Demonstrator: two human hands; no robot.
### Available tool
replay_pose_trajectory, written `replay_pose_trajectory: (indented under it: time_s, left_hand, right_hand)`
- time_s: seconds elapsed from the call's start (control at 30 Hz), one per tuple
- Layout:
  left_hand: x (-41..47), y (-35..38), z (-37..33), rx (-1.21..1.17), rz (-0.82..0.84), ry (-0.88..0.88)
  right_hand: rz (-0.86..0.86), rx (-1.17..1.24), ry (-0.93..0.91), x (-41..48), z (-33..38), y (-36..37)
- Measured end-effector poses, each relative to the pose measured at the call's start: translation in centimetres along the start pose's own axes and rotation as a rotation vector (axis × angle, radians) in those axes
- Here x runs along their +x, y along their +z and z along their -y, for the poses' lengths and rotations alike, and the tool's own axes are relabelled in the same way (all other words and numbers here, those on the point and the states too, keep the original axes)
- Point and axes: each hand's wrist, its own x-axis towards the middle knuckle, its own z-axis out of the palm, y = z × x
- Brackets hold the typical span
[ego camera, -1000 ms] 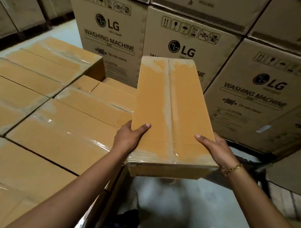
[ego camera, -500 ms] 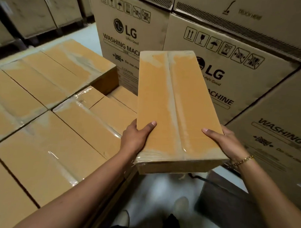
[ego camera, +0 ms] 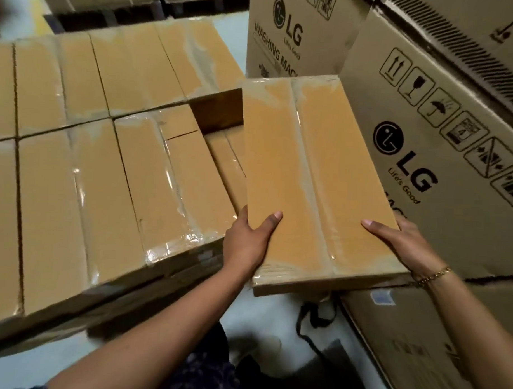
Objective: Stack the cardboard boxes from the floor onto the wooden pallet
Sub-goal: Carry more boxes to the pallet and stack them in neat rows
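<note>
I hold a long, flat, taped cardboard box (ego camera: 314,173) in the air by its near end. My left hand (ego camera: 248,240) grips its near left edge, thumb on top. My right hand (ego camera: 402,243) grips the near right edge, thumb on top, with a gold bracelet at the wrist. To the left is the stack of similar taped boxes (ego camera: 105,165), several across and more than one layer high. The held box hangs just right of the stack, over a lower box (ego camera: 224,161) in a gap at the stack's right side. The pallet beneath is hidden.
Large LG washing machine cartons (ego camera: 425,159) stand close on the right and behind (ego camera: 295,35). Pale floor (ego camera: 268,320) shows below the held box, with a dark strap (ego camera: 309,321) lying on it. More boxes stand in the far background.
The view has swung left and down, and the held box now sits closer to the stack's right edge and lower against it. Both hands keep the same grip.
</note>
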Motion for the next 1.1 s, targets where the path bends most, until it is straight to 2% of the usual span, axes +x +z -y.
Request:
replay_pose_trajectory:
  time_s: [0.23, 0.6, 1.1]
  left_hand:
    - [0.4, 4.4, 1.8, -0.041, -0.095, -0.084]
    - [3.5, 7.5, 7.9, -0.166, -0.181, -0.265]
    - [5.2, 11.8, 14.2, -0.351, -0.321, -0.351]
  right_hand:
    - [0.097, -0.124, -0.012, 5.6, -2.9, -1.8]
    - [0.222, -0.158, 0.039, 11.9, -6.5, 1.7]
    - [0.287, -0.185, -0.048, 18.6, -14.2, 4.6]
